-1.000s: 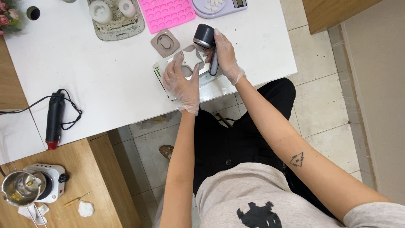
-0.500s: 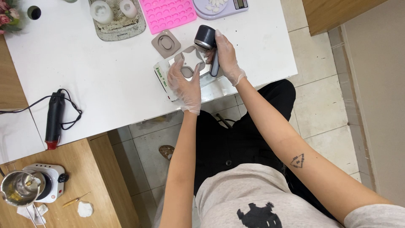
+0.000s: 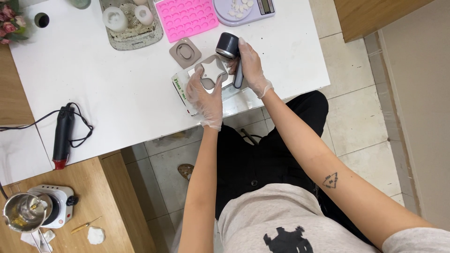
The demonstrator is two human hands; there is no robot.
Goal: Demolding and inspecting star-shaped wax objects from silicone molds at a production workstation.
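Left hand (image 3: pixel 206 96) has lifted the star mould (image 3: pixel 212 72); right hand (image 3: pixel 248 65) grips dark pot (image 3: pixel 228 45), handle half hidden

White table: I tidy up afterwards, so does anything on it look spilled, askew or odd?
Nothing looks spilled. The black heat gun lies near the white table front edge, cord loose. The left hand steadies a grey mould.

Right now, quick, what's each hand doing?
Left hand: closed on the grey star-shaped mould.
Right hand: closed around the dark pouring pot by its handle.
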